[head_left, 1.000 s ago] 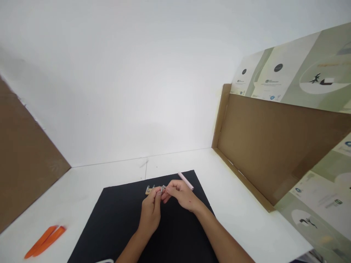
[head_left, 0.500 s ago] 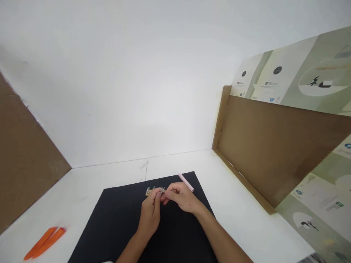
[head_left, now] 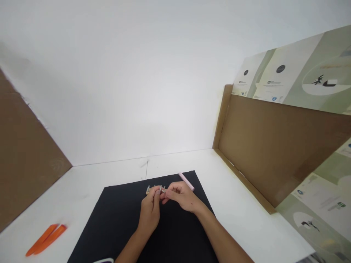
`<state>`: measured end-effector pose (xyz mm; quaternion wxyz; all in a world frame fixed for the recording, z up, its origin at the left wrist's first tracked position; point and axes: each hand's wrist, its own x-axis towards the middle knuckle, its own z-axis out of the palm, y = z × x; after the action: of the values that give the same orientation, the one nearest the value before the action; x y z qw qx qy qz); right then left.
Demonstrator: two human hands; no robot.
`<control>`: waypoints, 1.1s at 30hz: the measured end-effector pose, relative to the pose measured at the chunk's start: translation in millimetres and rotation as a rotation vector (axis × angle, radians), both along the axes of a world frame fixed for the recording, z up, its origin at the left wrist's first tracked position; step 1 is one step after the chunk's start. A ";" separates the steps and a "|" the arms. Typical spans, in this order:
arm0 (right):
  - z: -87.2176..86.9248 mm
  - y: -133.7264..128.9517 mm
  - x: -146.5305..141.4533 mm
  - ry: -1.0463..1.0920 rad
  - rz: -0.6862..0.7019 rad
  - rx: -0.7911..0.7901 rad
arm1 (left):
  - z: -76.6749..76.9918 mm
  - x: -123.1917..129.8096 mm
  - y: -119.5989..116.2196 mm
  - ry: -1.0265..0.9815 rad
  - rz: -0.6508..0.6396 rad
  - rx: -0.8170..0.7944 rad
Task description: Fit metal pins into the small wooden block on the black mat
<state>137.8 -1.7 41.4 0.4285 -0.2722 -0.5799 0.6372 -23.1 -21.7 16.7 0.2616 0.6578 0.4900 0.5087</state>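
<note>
My left hand (head_left: pixel 149 211) and my right hand (head_left: pixel 182 197) meet above a black mat (head_left: pixel 115 226). Between their fingertips is a small tan piece with silver metal fittings (head_left: pixel 155 189), too small to identify exactly. The left fingers pinch it from below, and the right fingertips press on its right end. Part of it is hidden by my fingers. Just beyond my right hand, a pale pink stick or pen (head_left: pixel 186 181) lies at the mat's far edge, not touched by the hand.
The mat lies on a white table (head_left: pixel 241 204). Two orange plastic pry tools (head_left: pixel 46 239) lie at the front left. Cardboard panels (head_left: pixel 274 146) stand on the left and right, with printed green-and-white sheets on the right. A white wall rises behind.
Both hands stay together on the small piece, with only slight finger shifts. The camera view has moved a little.
</note>
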 end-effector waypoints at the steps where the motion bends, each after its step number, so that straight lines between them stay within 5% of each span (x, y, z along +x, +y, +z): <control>1: -0.6 0.0 0.5 -0.006 0.003 0.005 | 0.1 -0.4 0.3 -0.008 -0.006 -0.003; 11: -1.5 2.6 -6.5 -0.033 -0.119 -0.010 | -0.7 2.4 -1.0 -0.030 -0.015 -0.005; 15: -1.2 11.4 1.4 -0.102 -0.383 0.042 | -0.2 3.1 0.1 -0.080 -0.025 -0.025; 20: -8.9 19.4 19.7 -0.625 -0.670 0.280 | -2.5 4.2 1.6 -0.134 -0.004 -0.037; 23: -12.5 17.8 20.8 -0.974 -0.685 0.422 | -3.0 4.1 1.5 -0.092 0.017 0.003; 26: -13.0 16.1 17.7 -1.100 -0.653 0.476 | -3.6 3.0 2.4 -0.088 0.048 -0.015; 30: -11.0 15.5 14.5 -0.991 -0.649 0.521 | -4.8 2.4 4.6 -0.182 0.084 -0.100; 33: -11.3 13.8 9.0 -0.647 -0.567 0.457 | -3.8 3.5 5.7 -0.286 0.085 -0.149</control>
<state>146.8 12.1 30.1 0.4317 -0.5026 -0.7114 0.2345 -19.6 -16.1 12.8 0.3550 0.5364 0.5114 0.5699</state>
